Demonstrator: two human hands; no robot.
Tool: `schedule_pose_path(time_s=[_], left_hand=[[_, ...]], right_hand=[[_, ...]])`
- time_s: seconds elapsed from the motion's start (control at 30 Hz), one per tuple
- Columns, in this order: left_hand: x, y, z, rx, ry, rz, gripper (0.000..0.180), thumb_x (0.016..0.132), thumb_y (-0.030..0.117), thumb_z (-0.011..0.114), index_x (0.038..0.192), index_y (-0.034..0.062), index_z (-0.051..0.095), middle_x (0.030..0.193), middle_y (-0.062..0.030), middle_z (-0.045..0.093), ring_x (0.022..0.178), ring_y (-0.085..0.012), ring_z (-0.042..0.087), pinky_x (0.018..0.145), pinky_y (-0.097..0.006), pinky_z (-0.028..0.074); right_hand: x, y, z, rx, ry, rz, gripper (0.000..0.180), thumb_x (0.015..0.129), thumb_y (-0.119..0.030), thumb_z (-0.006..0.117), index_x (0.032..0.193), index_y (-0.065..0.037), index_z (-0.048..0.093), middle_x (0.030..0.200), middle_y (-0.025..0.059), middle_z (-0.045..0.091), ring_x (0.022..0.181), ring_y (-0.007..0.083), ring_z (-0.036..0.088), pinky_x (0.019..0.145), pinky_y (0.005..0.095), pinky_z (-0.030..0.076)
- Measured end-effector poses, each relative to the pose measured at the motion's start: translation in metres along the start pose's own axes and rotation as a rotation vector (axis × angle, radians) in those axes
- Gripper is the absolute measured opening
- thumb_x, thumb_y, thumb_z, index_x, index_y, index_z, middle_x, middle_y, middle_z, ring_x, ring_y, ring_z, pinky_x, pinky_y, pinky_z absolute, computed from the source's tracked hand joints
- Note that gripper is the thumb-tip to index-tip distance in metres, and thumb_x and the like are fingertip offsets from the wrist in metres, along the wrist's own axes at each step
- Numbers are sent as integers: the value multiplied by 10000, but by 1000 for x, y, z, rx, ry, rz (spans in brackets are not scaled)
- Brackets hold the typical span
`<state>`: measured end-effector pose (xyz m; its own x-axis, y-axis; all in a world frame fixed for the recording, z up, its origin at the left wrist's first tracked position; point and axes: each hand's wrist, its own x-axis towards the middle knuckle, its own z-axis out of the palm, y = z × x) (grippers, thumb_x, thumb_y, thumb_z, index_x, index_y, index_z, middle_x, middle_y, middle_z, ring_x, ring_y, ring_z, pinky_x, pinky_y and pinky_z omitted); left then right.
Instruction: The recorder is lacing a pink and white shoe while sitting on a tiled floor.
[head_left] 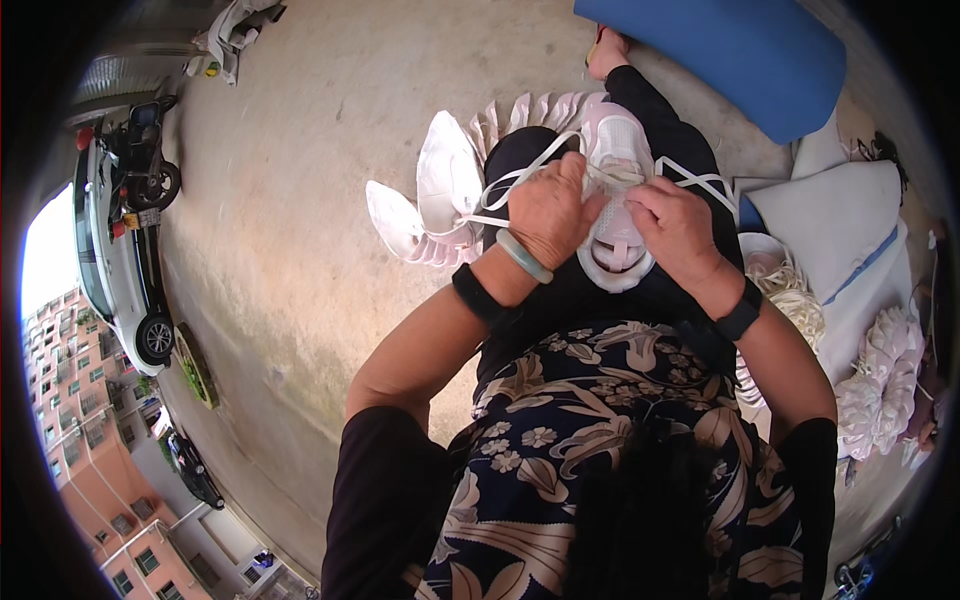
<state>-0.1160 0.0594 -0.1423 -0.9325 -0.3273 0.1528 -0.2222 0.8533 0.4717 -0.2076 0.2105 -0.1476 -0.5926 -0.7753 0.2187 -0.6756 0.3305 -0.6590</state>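
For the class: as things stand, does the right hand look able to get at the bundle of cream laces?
Probably yes: the bundle of cream laces lies beside the right forearm, with nothing evident on top, though the right hand is busy at the white-and-pink sneaker.

Looks steeply down from head height, over the patterned top [540, 437], at near range onto left hand [548, 212], right hand [682, 236] and shoe [616, 135] above the lap [560, 306]. Spreads wide by fisheye, out across concrete floor [300, 180] to a distant white car [112, 270], shown on end at the bending left rim.
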Motion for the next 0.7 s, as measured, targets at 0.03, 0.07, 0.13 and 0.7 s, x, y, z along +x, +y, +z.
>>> schedule_pose_path(time_s=[0.03, 0.07, 0.13, 0.7], left_hand=[[-3, 2, 0, 0, -23, 117, 448, 684, 276, 670, 1002, 27, 476, 826, -161, 590, 727, -337, 591, 617, -399, 473], [-6, 4, 5, -28, 13, 168, 410, 664, 228, 655, 967, 11, 486, 854, -176, 584, 769, -352, 583, 654, -409, 476], [-7, 6, 9, -9, -33, 147, 395, 654, 187, 628, 978, 3, 496, 859, -176, 588, 765, -355, 586, 659, -413, 482], [-14, -3, 21, -240, -72, 2, 286, 657, 58, 533, 934, -1, 570, 793, -197, 592, 729, -368, 582, 665, -444, 475]], right_hand=[[3, -2, 5, -40, -15, -26, 62, 704, -92, 590, 765, -81, 599, 778, 78, 575, 739, 272, 586, 638, 372, 466], [6, -3, 9, -44, -14, -34, 62, 704, -92, 590, 765, -81, 599, 778, 78, 575, 739, 272, 586, 638, 372, 466], [10, -2, 16, -190, -111, -45, 44, 691, -108, 601, 719, -83, 578, 744, 75, 562, 733, 270, 584, 642, 384, 453], [19, 0, 32, -193, -25, -43, 42, 689, -108, 602, 696, -73, 579, 714, 80, 579, 684, 280, 586, 602, 392, 423]])
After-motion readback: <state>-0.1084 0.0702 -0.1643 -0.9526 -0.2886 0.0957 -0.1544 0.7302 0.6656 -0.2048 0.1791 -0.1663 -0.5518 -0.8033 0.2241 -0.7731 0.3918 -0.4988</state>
